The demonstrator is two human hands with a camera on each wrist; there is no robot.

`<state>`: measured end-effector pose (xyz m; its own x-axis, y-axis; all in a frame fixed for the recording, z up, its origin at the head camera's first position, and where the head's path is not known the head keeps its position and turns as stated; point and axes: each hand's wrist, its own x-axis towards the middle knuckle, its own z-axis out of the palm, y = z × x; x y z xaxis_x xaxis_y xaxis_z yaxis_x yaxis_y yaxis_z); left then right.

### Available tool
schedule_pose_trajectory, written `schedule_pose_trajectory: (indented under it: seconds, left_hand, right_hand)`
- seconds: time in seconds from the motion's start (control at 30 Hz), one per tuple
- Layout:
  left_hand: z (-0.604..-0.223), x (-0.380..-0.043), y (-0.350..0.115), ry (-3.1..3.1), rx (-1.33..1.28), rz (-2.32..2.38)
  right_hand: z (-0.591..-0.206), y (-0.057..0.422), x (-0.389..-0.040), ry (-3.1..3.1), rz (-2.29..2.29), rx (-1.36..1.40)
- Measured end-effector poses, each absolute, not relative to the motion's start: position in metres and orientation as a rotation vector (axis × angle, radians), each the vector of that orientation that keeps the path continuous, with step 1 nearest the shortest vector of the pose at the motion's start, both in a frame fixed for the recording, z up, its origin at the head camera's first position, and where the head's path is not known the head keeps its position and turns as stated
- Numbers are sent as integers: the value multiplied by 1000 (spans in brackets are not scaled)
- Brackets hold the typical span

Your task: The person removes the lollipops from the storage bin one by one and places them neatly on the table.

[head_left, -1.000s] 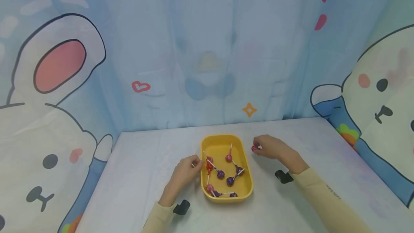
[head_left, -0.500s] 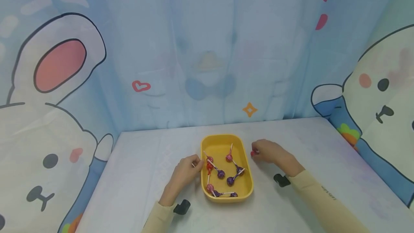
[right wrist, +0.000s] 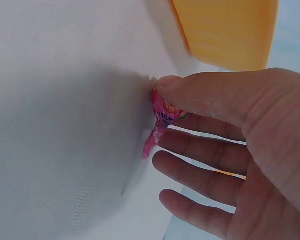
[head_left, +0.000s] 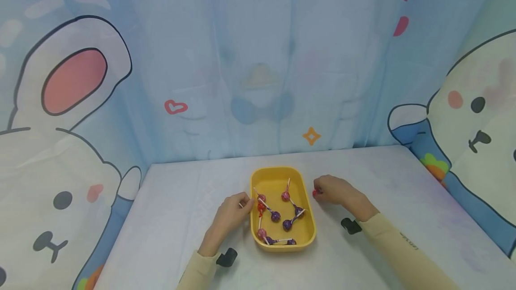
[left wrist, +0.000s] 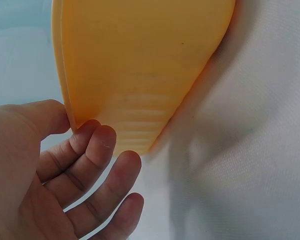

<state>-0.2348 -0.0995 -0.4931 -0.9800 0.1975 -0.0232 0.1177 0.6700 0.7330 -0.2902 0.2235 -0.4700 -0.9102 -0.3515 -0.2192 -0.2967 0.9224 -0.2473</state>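
Observation:
A yellow plastic tray (head_left: 272, 179) holds several lollipops, with purple, pink and red wrappers and white sticks. At its left edge my left hand (head_left: 229, 216) pinches the rim; in the left wrist view the thumb and index fingertip meet at the rim while the other fingers (left wrist: 121, 172) lie loosely bent by the outer wall. Right of the tray, low over the table, my right hand (head_left: 337, 190) pinches a pink-wrapped lollipop (right wrist: 163, 107) by its head between thumb and index finger. Its twisted wrapper tail points down in the right wrist view, and the fingers hide part of the head.
The tray stands on a table with a white cloth (head_left: 193, 191). Behind it hangs a light blue curtain (head_left: 258, 138) with printed cartoon animals at both sides. A small black device (head_left: 227, 258) sits at the left wrist and another black device (head_left: 351, 226) at the right.
My right hand has come slightly nearer and lower with the lollipop, beside the tray's right edge. My left hand and the tray have stayed where they were.

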Motion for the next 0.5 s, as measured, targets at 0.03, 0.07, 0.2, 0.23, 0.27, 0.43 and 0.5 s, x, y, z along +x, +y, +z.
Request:
schedule_pose_trajectory:
  seconds: [0.03,0.07,0.2,0.23,0.27,0.43,0.5]
  left_hand:
    - [-493,-235,-99,2779,263,1208]
    - [-493,-235,-99,2780,263,1206]
    - [-492,-234,-100,2783,265,1201]
    - [-492,-234,-100,2782,265,1200]
    - [-492,-234,-100,2782,264,1201]
    - [-493,-235,-99,2778,259,1202]
    - [-492,-235,-99,2778,258,1206]
  right_hand:
    - [-470,223,-290,2821,-306,-480]
    - [-470,223,-290,2821,-306,-478]
    - [-472,223,-291,2824,-303,-469]
    - [-472,223,-292,2826,-301,-466]
    - [-472,223,-292,2827,-294,-466]
    - [-468,223,-291,2823,-273,-435]
    - [-465,222,-290,2817,-271,-423]
